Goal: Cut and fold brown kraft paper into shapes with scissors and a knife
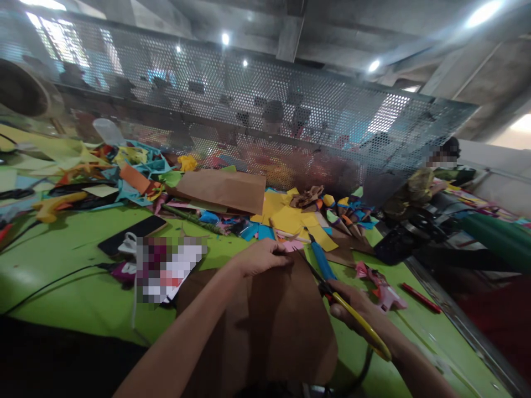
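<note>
A large brown paper sheet (pixel 265 326) lies across the front of the green table, its near end hanging toward me. At its far edge, my left hand (pixel 263 257) presses thumb and fingers together on the paper. My right hand (pixel 357 304) grips scissors with a yellow handle (pixel 365 326), at the sheet's right edge. Their dark blades point up and left toward my left fingertips and look slightly parted. Just beyond the blades lies a blue stick-like tool (pixel 321 257); its kind is unclear.
Yellow paper pieces (pixel 286 213), a brown sheet (pixel 224 189) and coloured scraps crowd the back. Left are a phone (pixel 133 235) and a yellow glue gun (pixel 58 205). A red pen (pixel 421 298) lies right. Perforated metal (pixel 249 110) stands behind; another person (pixel 418 182) sits right.
</note>
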A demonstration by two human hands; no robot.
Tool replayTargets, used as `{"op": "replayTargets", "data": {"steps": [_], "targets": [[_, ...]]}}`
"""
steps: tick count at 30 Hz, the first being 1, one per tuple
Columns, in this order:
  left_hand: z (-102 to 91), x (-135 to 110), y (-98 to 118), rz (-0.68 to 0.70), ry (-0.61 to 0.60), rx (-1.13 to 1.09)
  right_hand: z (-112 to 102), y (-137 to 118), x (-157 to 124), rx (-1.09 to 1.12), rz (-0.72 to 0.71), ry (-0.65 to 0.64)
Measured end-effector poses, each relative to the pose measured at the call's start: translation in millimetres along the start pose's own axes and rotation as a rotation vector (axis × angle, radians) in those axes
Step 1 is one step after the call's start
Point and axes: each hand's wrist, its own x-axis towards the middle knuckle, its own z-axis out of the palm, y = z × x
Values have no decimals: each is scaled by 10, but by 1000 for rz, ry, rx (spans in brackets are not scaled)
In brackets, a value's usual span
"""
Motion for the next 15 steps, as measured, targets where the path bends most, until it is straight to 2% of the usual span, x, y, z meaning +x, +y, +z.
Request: {"op": "replayTargets", "data": {"steps": [6,10,15], "targets": [[-71,-40,-24,38,-19,22,-5,71,5,15,17,3],[-137,-77,-70,15,-28,-10,-33,150,1,20,8,-29],[-179,-104,-47,1,21,102,-54,253,0,-18,0,-41]]}}
